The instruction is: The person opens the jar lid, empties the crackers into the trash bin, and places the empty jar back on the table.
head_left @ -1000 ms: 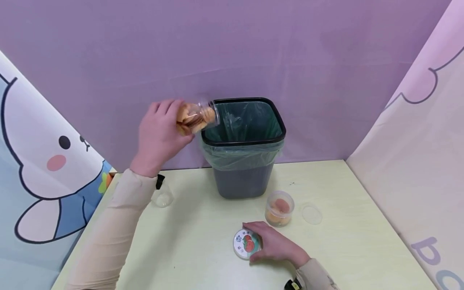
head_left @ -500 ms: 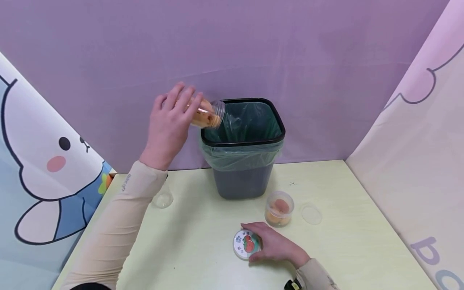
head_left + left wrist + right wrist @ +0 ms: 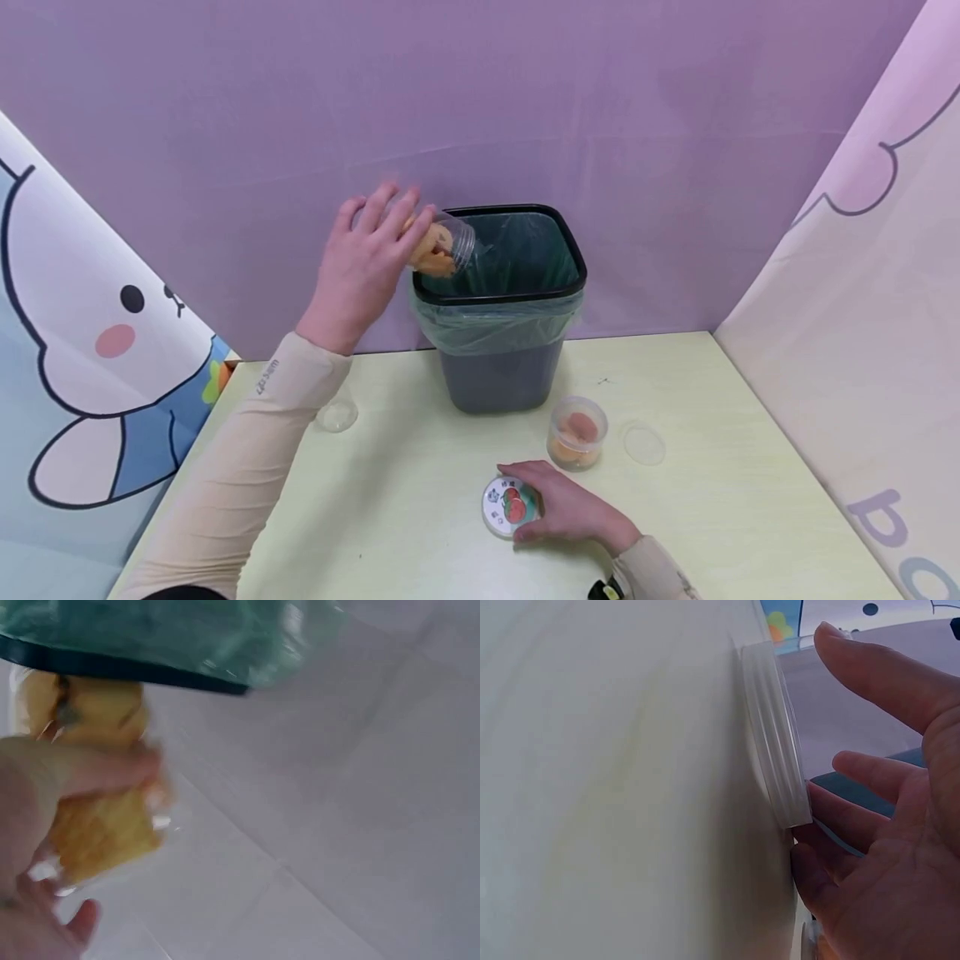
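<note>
- Fingers of the left hand (image 3: 363, 262) are wrapped round a clear plastic jar of orange-yellow snack pieces (image 3: 441, 246), which is held in the air at the left rear corner of the black square waste bin lined with a green plastic bag (image 3: 501, 296).
- Jar's long axis is tipped well over, close to level, with the open mouth pointed right and slightly down over the bin's opening; the base is hidden inside the palm.
- From the left wrist view, the same jar (image 3: 97, 795) is seen blurred under the thumb, its mouth end lying just by the bin's black rim (image 3: 127, 671); whether it touches the rim cannot be told.
- Pieces are seen bunched toward the mouth; none is seen falling.
- Bin is nearer to the left hand; the right hand (image 3: 566, 508) is well apart from it, low on the pale yellow-green desk (image 3: 712, 517).
- Fingers of the right hand are curved over and closed on a round white screw lid with a printed top (image 3: 510, 506), which lies flat on the desk; the ribbed lid edge (image 3: 776, 750) is shown resting on the surface with fingers at it.
- Lid's label bears a red fruit picture on a teal ground and small characters round the rim, too small to be read.
- A second small clear tub with orange contents (image 3: 576, 433) stands open just behind the right hand, a clear round lid (image 3: 645, 443) beside it.
- A further small clear lid (image 3: 336, 414) lies by the left sleeve (image 3: 247, 467), on which small writing is printed but cannot be read.
</note>
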`<state>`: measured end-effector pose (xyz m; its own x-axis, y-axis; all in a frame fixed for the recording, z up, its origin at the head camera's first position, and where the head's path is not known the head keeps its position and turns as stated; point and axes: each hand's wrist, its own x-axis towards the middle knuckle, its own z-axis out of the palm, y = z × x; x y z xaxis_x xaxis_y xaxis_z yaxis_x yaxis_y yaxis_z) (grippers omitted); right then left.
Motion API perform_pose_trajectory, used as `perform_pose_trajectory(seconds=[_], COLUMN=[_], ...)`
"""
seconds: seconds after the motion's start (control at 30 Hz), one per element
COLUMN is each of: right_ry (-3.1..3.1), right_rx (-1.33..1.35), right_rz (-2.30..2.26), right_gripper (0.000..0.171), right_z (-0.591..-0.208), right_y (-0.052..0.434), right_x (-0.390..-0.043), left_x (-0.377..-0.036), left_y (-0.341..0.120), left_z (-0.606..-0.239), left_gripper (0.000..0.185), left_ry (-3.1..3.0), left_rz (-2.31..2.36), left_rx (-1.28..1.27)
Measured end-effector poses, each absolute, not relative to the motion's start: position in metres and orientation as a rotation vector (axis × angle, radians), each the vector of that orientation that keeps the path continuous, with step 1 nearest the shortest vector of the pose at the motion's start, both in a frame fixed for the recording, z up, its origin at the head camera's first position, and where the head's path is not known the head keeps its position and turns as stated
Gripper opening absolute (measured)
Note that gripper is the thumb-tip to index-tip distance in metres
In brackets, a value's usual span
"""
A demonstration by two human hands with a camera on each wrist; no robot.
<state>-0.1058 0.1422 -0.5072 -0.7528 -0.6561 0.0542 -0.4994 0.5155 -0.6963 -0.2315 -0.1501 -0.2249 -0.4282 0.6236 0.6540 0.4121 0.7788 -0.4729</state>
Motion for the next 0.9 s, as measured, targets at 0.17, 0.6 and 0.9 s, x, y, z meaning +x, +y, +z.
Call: perform_pose_trajectory(seconds=[0.17, 0.6, 0.9], right_ry=[2.549, 2.556, 2.546], right_rx=[-0.982, -0.958, -0.942], right_rz=[-1.078, -1.080, -1.085], right_gripper=[0.082, 0.075, 0.072], right_z=[-0.509, -0.510, -0.508], right_y=[0.143, 0.143, 0.142], right_x=[-0.106, -0.105, -0.104], left_x=[-0.233, -0.235, -0.232], left_y=[-0.142, -0.151, -0.151], left_z=[-0.227, -0.237, -0.235], left_gripper=[0.057, 0.055, 0.059], left_ry=[-2.118, -2.030, -2.003], left_rz=[0.164, 0.162, 0.209], left_rx=[-0.757, -0.736, -0.772])
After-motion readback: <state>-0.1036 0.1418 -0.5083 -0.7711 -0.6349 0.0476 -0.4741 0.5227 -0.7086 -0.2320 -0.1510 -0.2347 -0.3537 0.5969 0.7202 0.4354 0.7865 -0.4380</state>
